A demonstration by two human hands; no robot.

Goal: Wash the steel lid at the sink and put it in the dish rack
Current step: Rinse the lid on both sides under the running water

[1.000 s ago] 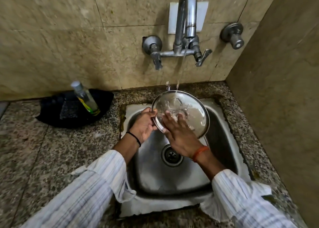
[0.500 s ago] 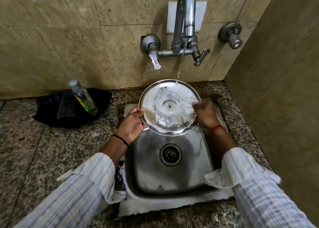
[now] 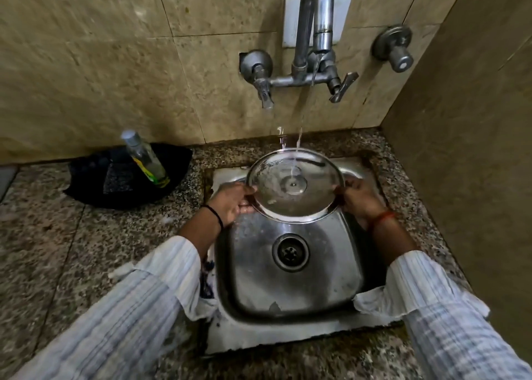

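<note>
Tilted before, one steel lid (image 3: pixel 295 185) now lies flatter under running water, both hands gripping its rim.

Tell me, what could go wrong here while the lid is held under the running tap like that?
The steel lid is wet and gripped only at its rim by the left hand and the right hand, so it could slip and drop into the sink. Water from the tap strikes it nearly flat and may splash onto the striped sleeves, which hang close to the basin.
</note>
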